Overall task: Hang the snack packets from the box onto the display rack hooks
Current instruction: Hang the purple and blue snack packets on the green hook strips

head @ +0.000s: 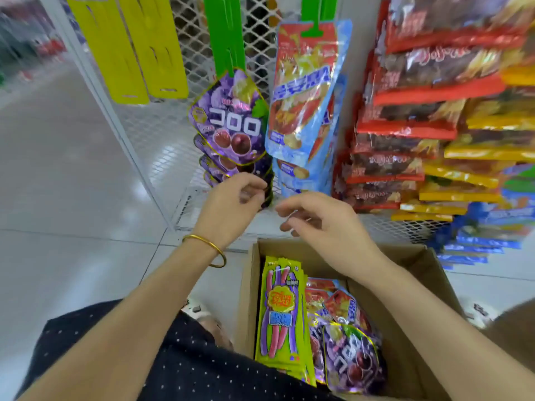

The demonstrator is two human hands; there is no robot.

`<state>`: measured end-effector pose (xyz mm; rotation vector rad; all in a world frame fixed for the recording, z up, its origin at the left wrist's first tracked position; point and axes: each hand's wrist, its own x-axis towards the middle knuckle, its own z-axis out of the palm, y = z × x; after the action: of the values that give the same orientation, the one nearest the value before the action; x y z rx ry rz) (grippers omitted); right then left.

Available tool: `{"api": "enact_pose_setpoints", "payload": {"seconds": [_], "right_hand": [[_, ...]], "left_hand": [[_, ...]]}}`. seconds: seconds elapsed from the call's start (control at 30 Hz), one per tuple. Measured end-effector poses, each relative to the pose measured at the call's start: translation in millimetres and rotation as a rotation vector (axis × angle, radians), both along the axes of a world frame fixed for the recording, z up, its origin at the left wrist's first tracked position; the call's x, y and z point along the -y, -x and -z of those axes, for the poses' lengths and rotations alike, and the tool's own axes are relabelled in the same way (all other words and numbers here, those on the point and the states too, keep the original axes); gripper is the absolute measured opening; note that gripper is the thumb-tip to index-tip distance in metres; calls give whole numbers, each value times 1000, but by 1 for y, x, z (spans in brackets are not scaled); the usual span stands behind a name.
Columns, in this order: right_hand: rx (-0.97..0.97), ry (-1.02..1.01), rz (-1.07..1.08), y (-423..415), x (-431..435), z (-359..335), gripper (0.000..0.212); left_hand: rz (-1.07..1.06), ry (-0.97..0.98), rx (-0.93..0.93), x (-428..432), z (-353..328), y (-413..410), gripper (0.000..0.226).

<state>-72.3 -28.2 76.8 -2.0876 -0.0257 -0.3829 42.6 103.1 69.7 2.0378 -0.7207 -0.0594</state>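
pinching lowest grape packet [267, 189], left hand [231, 204] fingers; right hand [321, 219] loose, empty. risk: a tug slips it off green strip [224, 39].

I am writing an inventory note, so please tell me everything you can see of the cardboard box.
The cardboard box is plain brown, open on top, and stands on the pale tiled floor before the mesh rack. Yellow-green packets stand upright along its left wall; red-and-blue packets and purple packets lie beside them. The right forearm crosses above it.
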Motion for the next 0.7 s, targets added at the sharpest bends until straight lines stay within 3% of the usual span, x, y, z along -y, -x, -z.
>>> {"api": "enact_pose_setpoints", "payload": {"seconds": [0.13,0.27,0.37,0.5,0.7], "right_hand": [[-467,168,34,25,58,109,22],[-742,97,190,59,103,211,16],[-961,140,180,85,111,258,33],[-991,260,-60,89,99,285,49],[-957,364,-17,87,96,299,15]], "left_hand": [[180,-340,-106,10,53,28,15],[286,-488,-187,29,88,44,17],[340,-566,-191,42,103,49,18],[381,-628,-204,57,113,52,19],[398,-670,-246,67,120,51,18]]}}
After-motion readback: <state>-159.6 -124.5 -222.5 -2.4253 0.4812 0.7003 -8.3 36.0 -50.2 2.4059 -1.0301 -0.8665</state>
